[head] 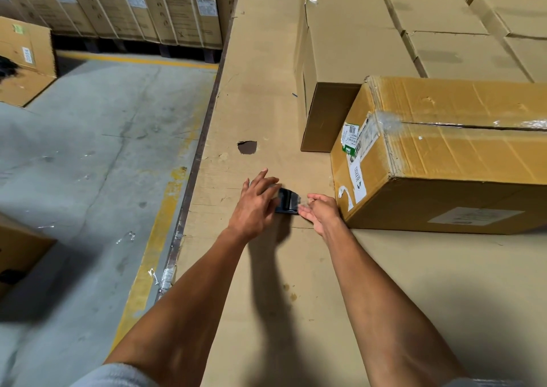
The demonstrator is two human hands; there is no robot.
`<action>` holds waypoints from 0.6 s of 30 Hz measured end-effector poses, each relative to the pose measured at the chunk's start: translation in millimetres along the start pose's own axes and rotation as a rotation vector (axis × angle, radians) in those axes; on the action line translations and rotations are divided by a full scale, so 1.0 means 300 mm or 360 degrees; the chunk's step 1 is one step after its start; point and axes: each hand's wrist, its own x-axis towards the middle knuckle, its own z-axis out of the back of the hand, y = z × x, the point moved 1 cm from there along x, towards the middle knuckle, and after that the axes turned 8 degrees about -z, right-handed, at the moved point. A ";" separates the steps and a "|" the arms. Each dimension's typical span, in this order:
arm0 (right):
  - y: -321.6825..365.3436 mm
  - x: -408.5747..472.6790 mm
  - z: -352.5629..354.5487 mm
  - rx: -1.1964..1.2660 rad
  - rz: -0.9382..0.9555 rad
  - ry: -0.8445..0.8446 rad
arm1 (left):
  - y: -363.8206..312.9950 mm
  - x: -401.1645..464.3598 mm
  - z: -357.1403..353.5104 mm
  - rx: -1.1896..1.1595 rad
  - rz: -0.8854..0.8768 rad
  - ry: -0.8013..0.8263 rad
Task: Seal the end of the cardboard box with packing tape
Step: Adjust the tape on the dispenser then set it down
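Observation:
A yellowish cardboard box [450,161] lies on its side on a cardboard-covered table [260,96], its labelled end facing left and clear tape along its top seam. Just left of that end, my left hand [256,201] grips a dark tape dispenser [286,200], mostly hidden under my fingers. My right hand [321,213] is at the dispenser's right side, close to the box's lower corner, fingers pinched on what looks like the clear tape end; blur hides the detail.
Plain cardboard boxes [349,55] are stacked behind the yellowish box. The table's cover has a dark hole [247,147]. Its left edge drops to a grey concrete floor [97,150] with yellow lines. More printed cartons [133,5] stand across the aisle.

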 end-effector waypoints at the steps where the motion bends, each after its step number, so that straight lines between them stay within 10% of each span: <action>1: 0.004 -0.005 0.012 0.0039 -0.0042 0.0031 | -0.004 0.001 0.003 0.0022 0.0003 0.0017; 11: 0.063 -0.075 0.030 -0.0371 0.0090 0.0015 | -0.033 0.010 0.007 0.0226 0.0023 0.0203; 18: 0.168 -0.269 0.007 -0.1501 0.0969 -0.0521 | -0.130 0.042 0.063 0.0350 -0.0053 0.0163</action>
